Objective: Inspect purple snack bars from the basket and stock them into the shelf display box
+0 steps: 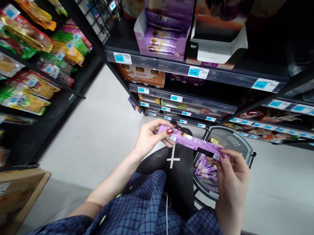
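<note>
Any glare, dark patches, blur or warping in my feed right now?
Head view throughout: upper shelf sinks into deep shadow toward the right; purple bars on it carry bright highlights; snack bags at left look soft; lines splay outward, likely wide-angle distortion; held purple packet is clearer, but its fine print can't be read.

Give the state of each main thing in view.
Long, narrow purple packet: seemingly unopened, held at both ends
Left hand: closed on one end
Right hand: closed on the other
Grey plastic basket: open-topped, holding purple packets
Purple cardboard display box: open-fronted, partly filled
Black and white cardboard display box: open-fronted
</note>
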Tool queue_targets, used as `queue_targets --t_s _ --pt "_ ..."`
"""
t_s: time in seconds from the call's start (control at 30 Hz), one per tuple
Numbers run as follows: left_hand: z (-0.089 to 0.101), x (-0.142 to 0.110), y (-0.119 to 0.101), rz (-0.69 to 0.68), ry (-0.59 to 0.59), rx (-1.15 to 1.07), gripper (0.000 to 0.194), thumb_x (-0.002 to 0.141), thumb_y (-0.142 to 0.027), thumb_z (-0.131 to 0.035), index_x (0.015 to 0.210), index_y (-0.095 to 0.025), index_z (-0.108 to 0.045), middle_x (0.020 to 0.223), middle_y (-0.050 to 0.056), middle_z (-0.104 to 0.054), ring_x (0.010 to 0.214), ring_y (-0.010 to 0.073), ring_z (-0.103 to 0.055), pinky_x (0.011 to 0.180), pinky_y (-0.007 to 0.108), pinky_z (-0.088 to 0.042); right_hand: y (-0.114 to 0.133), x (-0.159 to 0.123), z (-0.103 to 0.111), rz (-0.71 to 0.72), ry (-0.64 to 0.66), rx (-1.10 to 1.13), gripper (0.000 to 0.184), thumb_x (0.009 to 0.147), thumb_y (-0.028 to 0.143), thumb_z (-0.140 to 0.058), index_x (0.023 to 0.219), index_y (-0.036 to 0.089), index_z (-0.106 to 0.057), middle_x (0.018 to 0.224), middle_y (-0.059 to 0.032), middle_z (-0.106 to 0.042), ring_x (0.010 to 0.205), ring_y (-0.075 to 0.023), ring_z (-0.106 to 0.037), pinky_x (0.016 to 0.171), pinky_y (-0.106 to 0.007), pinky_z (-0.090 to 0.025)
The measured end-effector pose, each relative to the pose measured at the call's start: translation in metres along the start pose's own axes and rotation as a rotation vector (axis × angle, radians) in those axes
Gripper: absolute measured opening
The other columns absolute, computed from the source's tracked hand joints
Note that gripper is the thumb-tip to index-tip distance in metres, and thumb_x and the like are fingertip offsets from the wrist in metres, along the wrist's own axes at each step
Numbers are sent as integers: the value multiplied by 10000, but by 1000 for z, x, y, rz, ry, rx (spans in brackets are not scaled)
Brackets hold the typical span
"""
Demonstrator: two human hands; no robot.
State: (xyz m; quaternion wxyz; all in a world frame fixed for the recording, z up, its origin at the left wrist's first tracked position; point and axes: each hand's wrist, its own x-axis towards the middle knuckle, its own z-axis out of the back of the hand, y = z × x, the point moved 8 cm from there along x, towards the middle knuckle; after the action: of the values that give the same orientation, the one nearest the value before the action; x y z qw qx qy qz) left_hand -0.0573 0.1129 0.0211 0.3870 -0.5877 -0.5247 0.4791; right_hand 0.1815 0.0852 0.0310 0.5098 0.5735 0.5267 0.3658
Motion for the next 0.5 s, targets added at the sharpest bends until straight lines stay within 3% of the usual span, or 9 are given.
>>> queue_targets --t_s 0.5 --pt "0 -8 -6 -59 -6 21 226 750 -316 -708 886 -144 -653 750 45 -720 553 184 -694 535 317 -613 1 -9 8 32 20 -65 111 788 222 -673 895 250 -667 846 -8 -686 612 -146 -678 581 -288 -574"
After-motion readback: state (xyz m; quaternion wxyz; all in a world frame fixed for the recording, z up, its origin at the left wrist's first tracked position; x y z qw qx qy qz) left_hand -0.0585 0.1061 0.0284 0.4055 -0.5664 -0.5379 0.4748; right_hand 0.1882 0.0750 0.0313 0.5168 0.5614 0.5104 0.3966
